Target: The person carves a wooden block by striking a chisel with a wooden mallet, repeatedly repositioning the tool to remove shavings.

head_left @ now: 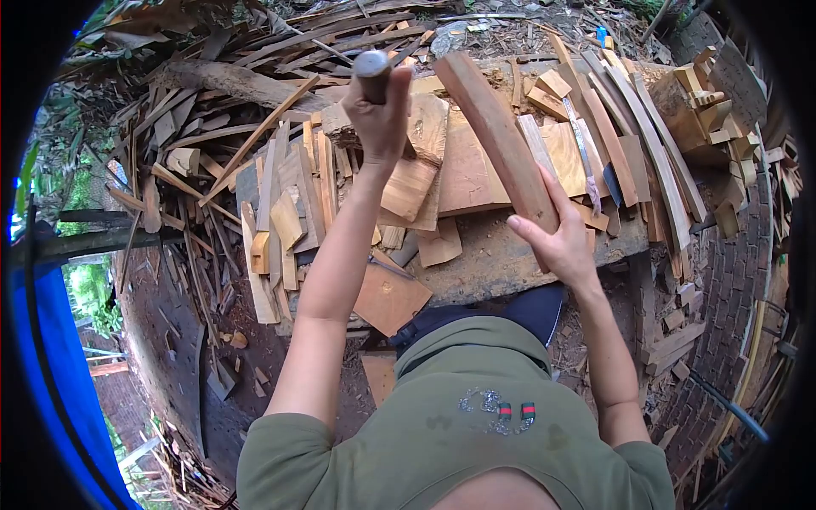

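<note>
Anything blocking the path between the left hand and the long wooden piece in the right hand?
Nothing visible stands between the left hand, gripping a tool handle, and the long wooden piece in the right hand. A thick wooden block shows behind the gap, apparently lower down.

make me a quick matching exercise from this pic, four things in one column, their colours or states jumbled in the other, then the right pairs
Column one
1. left hand
2. right hand
3. shirt
4. large sheet at the picture's left edge

Column two
A. olive green
B. holding a long wooden piece
C. bright blue
D. wrapped around a tool handle

Right pairs: 1-D, 2-B, 3-A, 4-C
</note>
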Motion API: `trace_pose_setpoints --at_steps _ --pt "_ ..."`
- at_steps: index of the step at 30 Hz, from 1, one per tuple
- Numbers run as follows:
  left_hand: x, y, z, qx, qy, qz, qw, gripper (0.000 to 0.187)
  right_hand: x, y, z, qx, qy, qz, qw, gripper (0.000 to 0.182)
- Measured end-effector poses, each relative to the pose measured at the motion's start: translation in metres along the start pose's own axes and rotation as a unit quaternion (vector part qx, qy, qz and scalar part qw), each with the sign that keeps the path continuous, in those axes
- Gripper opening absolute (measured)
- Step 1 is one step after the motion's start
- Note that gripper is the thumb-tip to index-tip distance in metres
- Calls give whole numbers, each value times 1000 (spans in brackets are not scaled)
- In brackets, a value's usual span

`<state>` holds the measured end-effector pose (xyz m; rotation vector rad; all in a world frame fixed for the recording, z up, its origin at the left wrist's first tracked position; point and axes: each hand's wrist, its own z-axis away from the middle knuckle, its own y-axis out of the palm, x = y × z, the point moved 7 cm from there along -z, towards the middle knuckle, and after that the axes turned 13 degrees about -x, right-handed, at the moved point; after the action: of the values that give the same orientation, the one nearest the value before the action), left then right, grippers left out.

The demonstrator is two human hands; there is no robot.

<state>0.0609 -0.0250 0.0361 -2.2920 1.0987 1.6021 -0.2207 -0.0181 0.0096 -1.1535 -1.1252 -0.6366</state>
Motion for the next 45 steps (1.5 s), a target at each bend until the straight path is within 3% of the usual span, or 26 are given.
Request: trace_pose_setpoints --at_steps 1,3,5,7,9,11,13,15,17,20,23,24,25,27,28,29,30,32,35,39,43,45 --pt "1 4 2 0 0 0 1000 34 13 0 -8 2 -30 -5 1000 88" --pt "-4 16 6 18 85 -120 989 25 51 -10 -26 -18 -45 -82 995 91" --pt "-1 20 4 15 65 -117 991 19 93 -30 -41 -82 -135 -146 977 79" --pt "2 22 -3 24 91 -133 987 15 123 -40 -48 -110 -162 -206 959 75" --pt "4 25 -6 27 106 -143 984 13 126 -30 -55 -126 -250 -76 957 75" --pt "3 27 -4 8 123 -86 989 13 106 -3 -61 -12 -264 99 959 78" --pt "0 31 -7 6 94 -58 994 11 118 -12 -65 9 -233 90 968 77" --pt "2 29 -5 23 101 -136 985 10 139 -24 -64 -80 -315 1 946 73" --pt "5 26 -3 26 100 -153 983 9 138 -23 -67 -71 -269 -76 957 72" --pt "7 30 -7 14 125 -99 987 12 113 1 -71 -2 -249 129 960 72" --pt "7 34 -8 34 120 -133 983 13 124 -13 -74 -25 -265 66 962 75" --pt "11 33 -6 41 98 -140 984 13 137 -20 -72 -61 -308 57 948 75" --pt "13 31 -5 38 96 -142 984 13 140 -21 -71 -98 -286 24 953 74" --pt "11 30 -4 42 105 -155 981 14 135 -14 -69 -94 -312 63 943 74" --pt "5 30 -3 23 116 -114 986 16 126 -9 -73 -46 -266 104 957 74" --pt "8 27 -5 40 81 -174 981 17 114 -7 -74 -3 -217 146 965 74" --pt "8 30 -5 43 83 -150 984 17 109 -12 -76 -33 -260 137 955 76" --pt "9 23 -2 41 82 -132 987 17 97 -12 -69 -46 -259 114 958 77" --pt "9 8 -4 31 13 -74 997 14 78 -12 -59 -41 -228 64 971 81" --pt "-5 -15 -10 92 -123 20 988 17 52 -15 -42 -25 -130 68 989 81" --pt "-8 -38 -9 34 -158 47 986 12 31 -13 -28 -43 -119 51 991 83" --pt "-14 -43 -4 -6 -171 67 983 12 25 -13 -21 -31 -60 58 996 83"
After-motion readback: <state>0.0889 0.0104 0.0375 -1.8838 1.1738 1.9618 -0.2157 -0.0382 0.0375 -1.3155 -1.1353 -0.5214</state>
